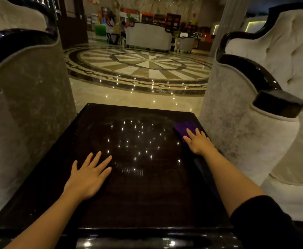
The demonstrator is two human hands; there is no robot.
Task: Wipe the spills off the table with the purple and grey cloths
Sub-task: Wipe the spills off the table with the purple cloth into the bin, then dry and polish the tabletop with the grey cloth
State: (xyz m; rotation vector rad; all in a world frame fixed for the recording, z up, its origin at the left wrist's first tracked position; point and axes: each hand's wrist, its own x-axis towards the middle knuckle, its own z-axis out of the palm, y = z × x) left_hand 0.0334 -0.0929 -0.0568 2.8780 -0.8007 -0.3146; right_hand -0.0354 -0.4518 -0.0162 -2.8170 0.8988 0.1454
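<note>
A dark glossy wooden table (129, 198) fills the lower middle of the head view, with ceiling lights mirrored in its top. The purple cloth (184, 128) lies near the table's far right edge. My right hand (199, 142) rests flat on the near part of that cloth, fingers stretched forward. My left hand (88, 175) lies flat on the bare table at the left, fingers spread, holding nothing. No grey cloth shows in this view. Faint smeared streaks mark the tabletop around the reflections.
A pale upholstered armchair (30, 97) stands close against the table's left side, and another armchair (245, 123) with dark wood trim hems in the right side. Beyond the far edge lies polished marble floor (138, 94), with a sofa (149, 36) farther off.
</note>
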